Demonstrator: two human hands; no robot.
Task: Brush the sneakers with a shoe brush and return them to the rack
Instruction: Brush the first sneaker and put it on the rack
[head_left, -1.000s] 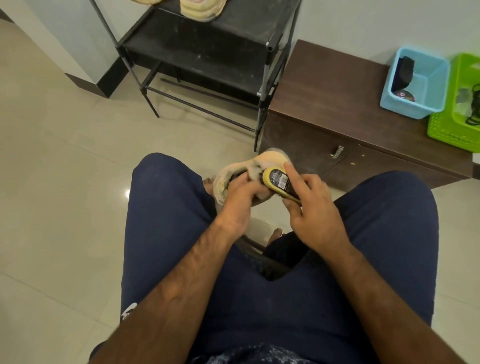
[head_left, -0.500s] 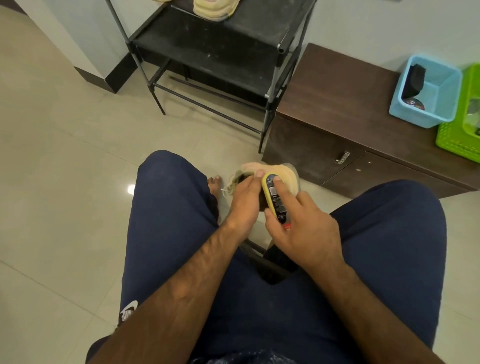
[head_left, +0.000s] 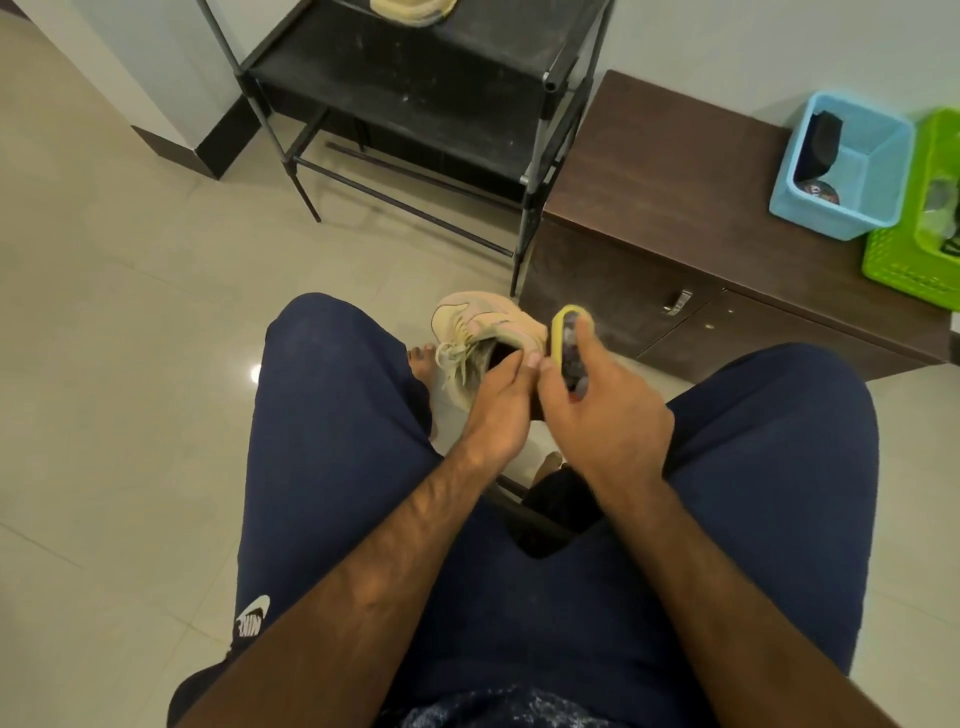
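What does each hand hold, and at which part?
Left hand grips the sneaker at its opening; right hand grips the yellow brush around its near part.

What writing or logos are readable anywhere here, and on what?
"NIKE", upside down under a swoosh, on the navy shorts.
Label on the shoe brush in the right hand: too blurred to read.
Label on the round tin in the blue basket: too small to read.

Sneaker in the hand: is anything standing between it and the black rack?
Nothing visible does. Between the sneaker, which the left hand holds, and the rack lies only floor; the cabinet stands beside, to the right.
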